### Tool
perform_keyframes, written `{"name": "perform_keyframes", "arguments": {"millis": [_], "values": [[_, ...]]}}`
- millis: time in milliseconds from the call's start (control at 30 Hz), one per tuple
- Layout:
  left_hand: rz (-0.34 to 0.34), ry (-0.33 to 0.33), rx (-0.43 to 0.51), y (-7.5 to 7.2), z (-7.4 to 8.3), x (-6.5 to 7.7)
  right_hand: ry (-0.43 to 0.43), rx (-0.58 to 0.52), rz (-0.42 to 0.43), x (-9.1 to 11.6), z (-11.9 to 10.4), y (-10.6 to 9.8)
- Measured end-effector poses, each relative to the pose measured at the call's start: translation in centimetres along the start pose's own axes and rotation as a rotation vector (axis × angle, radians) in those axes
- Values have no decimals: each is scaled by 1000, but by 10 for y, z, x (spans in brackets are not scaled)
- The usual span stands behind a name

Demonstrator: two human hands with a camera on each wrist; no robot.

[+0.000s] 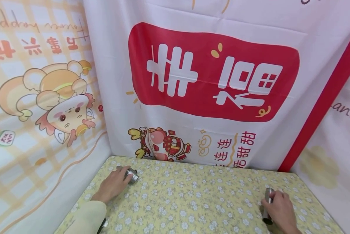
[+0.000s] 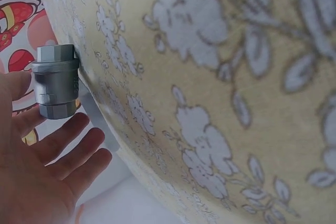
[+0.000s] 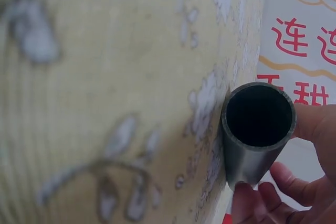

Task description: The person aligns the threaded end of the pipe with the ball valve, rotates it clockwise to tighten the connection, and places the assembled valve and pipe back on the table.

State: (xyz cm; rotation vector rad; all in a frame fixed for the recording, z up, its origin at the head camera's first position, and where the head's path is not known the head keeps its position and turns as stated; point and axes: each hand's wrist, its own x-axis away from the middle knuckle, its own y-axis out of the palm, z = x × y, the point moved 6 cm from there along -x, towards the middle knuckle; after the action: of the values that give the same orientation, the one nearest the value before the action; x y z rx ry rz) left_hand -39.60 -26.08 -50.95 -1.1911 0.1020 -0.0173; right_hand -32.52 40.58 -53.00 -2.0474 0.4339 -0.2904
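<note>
A metal pipe fitting with hexagonal ends lies near the table's far left corner. In the left wrist view its ribbed cylindrical body shows beside the cloth. My left hand is around it, thumb at its edge; the other fingers are spread and fairly straight. At the right of the table, my right hand holds a smooth metal tube between thumb and curled fingers. The tube's open, dark end faces the right wrist camera. Part of the tube is hidden behind the fingers.
A yellow floral cloth covers the table, stretching between both hands. Printed fabric hangs rise along the back and sides of the table. The left sleeve is pale.
</note>
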Motion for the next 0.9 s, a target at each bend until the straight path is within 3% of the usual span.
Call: {"name": "perform_keyframes", "arguments": {"millis": [400,733,900], "values": [[19,-4,25,1,-1,-1,28,-37,-92,-2,14,5],[21,-16,48,4,0,-8,13,43,-82,0,11,7],[1,-50,121,4,0,-10,-7,73,-109,0,8,8]]}}
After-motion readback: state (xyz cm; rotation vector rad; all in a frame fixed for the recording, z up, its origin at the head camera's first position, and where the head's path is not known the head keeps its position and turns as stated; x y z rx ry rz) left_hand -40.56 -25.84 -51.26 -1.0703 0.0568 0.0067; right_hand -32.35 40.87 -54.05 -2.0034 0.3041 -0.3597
